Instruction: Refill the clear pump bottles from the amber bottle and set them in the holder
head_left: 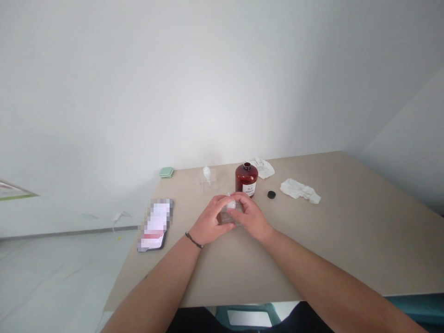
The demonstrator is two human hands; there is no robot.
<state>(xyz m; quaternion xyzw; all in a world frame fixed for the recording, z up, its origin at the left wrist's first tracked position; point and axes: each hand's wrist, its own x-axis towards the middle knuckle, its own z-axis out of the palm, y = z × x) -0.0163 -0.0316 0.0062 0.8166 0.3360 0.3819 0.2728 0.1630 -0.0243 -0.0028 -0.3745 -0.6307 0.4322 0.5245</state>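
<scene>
A clear, low bottle (227,217) with a white pump top (231,204) stands on the table between my hands. My left hand (210,223) is wrapped round the bottle's left side. Around the white top, my right hand (252,216) has its thumb and fingers closed. Just behind them is a dark red-brown bottle (246,175) with a white label and an uncapped neck. A black cap (271,194) lies to its right.
Another clear bottle with a white top (207,173) stands near the wall. A green case (166,172) sits at the back left corner, and a phone (155,225) lies at the left edge. Crumpled tissues (300,190) lie on the right; another tissue (264,168) is behind the brown bottle.
</scene>
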